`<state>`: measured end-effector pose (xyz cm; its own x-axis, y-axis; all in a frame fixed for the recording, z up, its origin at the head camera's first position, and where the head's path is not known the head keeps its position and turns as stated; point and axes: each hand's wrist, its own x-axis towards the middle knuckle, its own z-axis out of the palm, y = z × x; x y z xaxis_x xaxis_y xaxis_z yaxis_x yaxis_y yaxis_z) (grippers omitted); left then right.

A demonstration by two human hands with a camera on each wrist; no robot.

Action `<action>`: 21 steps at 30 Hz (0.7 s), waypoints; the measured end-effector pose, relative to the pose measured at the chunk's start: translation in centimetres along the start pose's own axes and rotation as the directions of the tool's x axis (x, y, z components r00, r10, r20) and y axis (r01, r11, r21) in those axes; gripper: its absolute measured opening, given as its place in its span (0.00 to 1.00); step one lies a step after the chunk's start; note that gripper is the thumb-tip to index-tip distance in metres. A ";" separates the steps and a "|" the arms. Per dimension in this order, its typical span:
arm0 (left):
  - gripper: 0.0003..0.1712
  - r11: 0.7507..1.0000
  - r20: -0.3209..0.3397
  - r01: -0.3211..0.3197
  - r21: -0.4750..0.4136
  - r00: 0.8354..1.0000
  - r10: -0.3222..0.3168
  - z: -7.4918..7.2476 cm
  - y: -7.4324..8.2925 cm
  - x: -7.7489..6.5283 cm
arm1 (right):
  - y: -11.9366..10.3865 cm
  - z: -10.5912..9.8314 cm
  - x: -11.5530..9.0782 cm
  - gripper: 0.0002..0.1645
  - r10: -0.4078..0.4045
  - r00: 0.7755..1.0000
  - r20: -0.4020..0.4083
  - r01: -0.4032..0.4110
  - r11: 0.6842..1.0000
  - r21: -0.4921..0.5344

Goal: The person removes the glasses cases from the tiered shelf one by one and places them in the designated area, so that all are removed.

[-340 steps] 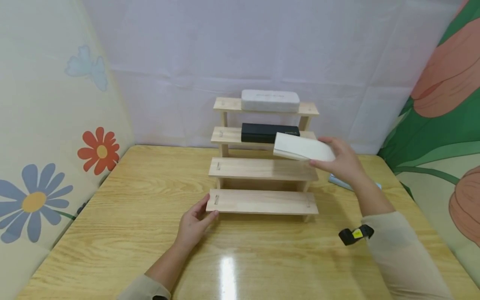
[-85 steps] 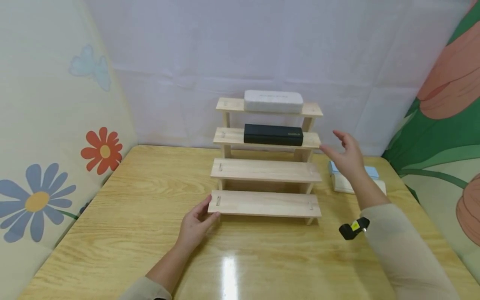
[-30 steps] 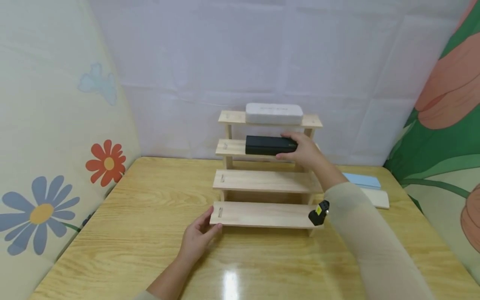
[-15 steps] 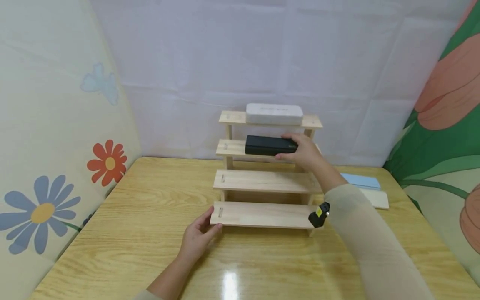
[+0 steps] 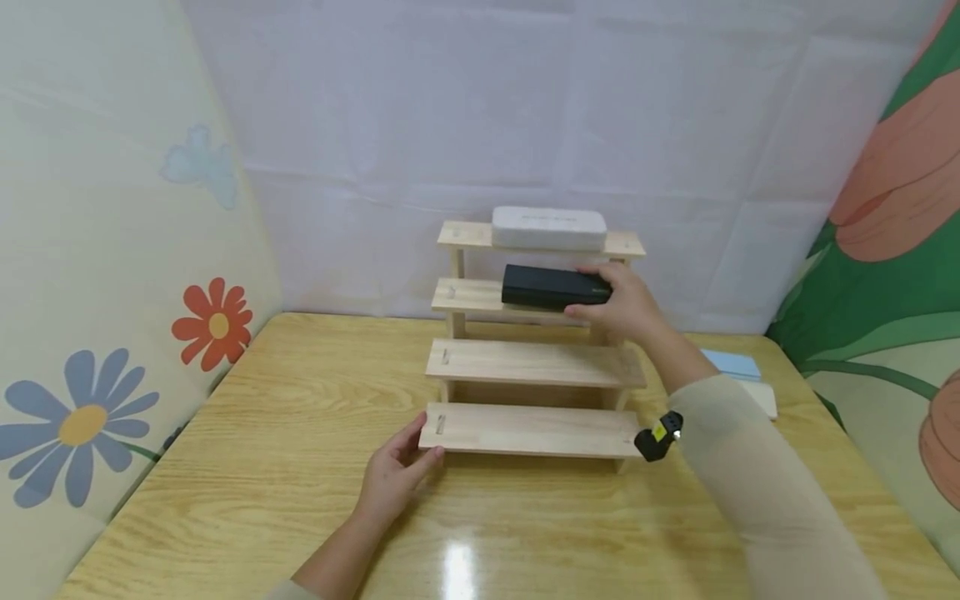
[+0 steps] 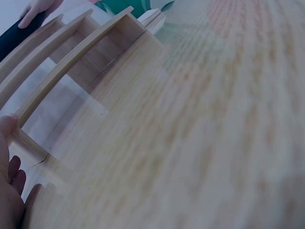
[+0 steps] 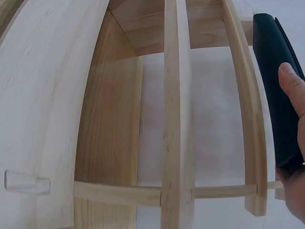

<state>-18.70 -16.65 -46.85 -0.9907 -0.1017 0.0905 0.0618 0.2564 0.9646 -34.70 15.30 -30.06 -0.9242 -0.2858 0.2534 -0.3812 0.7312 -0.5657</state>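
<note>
A four-step wooden display stand (image 5: 536, 362) stands on the table. My right hand (image 5: 626, 304) grips the right end of a black glasses case (image 5: 551, 286) at the second shelf from the top, thumb in front and fingers behind. Slightly tilted, the case seems just raised off that shelf; the right wrist view shows the thumb along the dark case (image 7: 276, 95). My left hand (image 5: 390, 475) holds the left end of the lowest shelf (image 5: 532, 429) between thumb and fingers. On the top shelf lies a white glasses case (image 5: 549, 228).
To the right of the stand, a light blue case (image 5: 731, 364) and a cream-white case (image 5: 763, 398) lie on the wood-grain table (image 5: 300, 400), partly hidden by my right arm. A white cloth (image 5: 375, 100) hangs behind; flowered panels flank both sides.
Earlier my right hand held the cream-white case, later seen beside the blue one. It then took hold of the black case, which has now shifted slightly right and tilted. My left hand stays put.
</note>
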 end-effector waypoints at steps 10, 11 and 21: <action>0.36 1.000 -0.009 0.001 0.022 1.000 -0.001 0.0 -0.2 0.3 | 0.7 -1.5 -1.4 0.47 0.025 1.000 0.009 -0.025 1.000 0.009; 0.36 1.000 -0.009 0.004 0.020 1.000 -0.004 0.0 -0.3 0.3 | 0.8 -1.7 -1.5 0.47 0.029 1.000 0.009 -0.029 1.000 0.008; 0.35 0.999 -0.015 0.008 0.034 1.000 -0.007 0.1 -0.4 0.4 | 1.7 -3.7 -2.9 0.47 0.063 0.998 -0.015 -0.063 0.998 0.017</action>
<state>-19.13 -16.70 -47.27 -0.9892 -0.1180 0.0872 0.0499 0.2885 0.9562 -32.54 19.66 -28.90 -0.9459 -0.2300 0.2286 -0.3228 0.7368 -0.5940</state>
